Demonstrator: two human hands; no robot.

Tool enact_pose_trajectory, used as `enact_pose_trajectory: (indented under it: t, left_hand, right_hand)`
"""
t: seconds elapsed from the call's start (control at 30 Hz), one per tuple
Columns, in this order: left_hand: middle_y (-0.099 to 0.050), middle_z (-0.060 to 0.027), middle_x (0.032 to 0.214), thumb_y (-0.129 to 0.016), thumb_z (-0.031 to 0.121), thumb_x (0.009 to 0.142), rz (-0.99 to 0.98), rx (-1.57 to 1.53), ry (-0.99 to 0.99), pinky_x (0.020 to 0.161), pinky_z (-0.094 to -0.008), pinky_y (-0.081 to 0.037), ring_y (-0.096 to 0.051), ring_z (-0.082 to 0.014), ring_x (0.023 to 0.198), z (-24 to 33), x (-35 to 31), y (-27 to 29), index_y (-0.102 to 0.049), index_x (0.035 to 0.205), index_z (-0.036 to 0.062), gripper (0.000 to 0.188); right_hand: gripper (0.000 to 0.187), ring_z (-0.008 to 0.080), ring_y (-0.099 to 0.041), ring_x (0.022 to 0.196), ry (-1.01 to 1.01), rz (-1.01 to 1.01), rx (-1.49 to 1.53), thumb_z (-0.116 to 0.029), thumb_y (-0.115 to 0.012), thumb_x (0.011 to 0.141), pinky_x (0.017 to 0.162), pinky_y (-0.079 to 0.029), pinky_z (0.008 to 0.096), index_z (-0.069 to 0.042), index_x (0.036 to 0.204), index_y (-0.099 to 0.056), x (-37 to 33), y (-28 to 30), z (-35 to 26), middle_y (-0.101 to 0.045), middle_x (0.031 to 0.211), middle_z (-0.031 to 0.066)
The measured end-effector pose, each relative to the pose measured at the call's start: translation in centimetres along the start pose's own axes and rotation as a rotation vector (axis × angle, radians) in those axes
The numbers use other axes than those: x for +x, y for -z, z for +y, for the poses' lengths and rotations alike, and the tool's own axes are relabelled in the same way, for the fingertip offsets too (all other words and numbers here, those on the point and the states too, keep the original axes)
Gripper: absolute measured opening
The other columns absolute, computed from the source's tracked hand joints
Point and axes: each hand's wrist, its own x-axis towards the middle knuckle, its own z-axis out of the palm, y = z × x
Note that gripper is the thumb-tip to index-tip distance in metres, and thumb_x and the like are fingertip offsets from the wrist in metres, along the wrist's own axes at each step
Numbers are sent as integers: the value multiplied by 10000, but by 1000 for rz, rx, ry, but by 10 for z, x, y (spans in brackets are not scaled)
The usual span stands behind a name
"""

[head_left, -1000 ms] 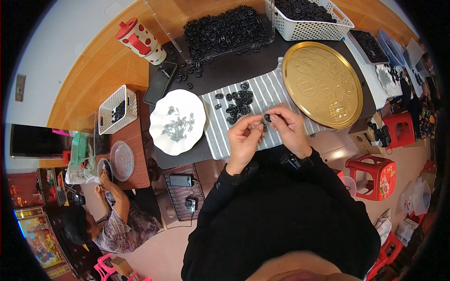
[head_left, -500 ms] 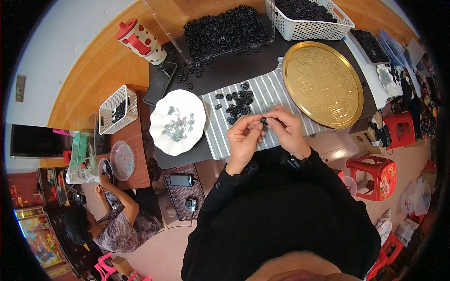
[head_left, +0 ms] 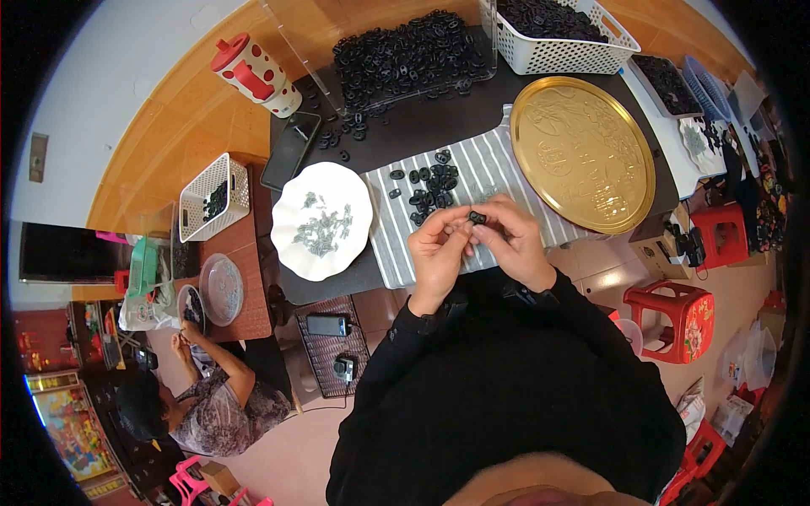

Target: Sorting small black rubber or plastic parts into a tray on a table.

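Over the near edge of a grey-and-white striped cloth (head_left: 390,253), my two hands are close together. A small black plastic piece (head_left: 477,218) is pinched between the thumb and forefinger of my right hand (head_left: 518,242). My left hand (head_left: 436,251) is closed in a pinch beside it, fingertips almost touching the piece; what they hold is too small to make out. Just beyond my left hand lies a loose cluster of black oval pieces (head_left: 435,182) on the cloth. Left of it stands a white scalloped plate (head_left: 291,244) bearing many small clear pieces (head_left: 322,231).
A gold round tray (head_left: 582,156) lies right of the cloth. Behind are a clear bin of black pieces (head_left: 413,55) and a white basket (head_left: 557,55). A phone (head_left: 291,150) and a dotted tumbler (head_left: 257,78) stand left. At the lower left another person (head_left: 224,405) works at a side table.
The black piece now shows more plainly at my right fingertips, and my right hand has turned slightly. My left hand has hardly moved.
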Motion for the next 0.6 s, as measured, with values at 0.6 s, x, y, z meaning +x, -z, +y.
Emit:
enact_pose_trajectory:
  t: [0.6]
  left_hand:
    - [-678, -80, 869, -620, -71, 880, -81, -142, 73, 578, -224, -493, -637, -132, 697, 3, 3, 6, -661, 1149, -19, 276]
  right_hand:
    - [374, 218, -606, 773, 101, -76, -195, 100, -626, 811, 657, -487, 291, 32, 1177, -591, 2, 5, -6, -571, 933, 124]
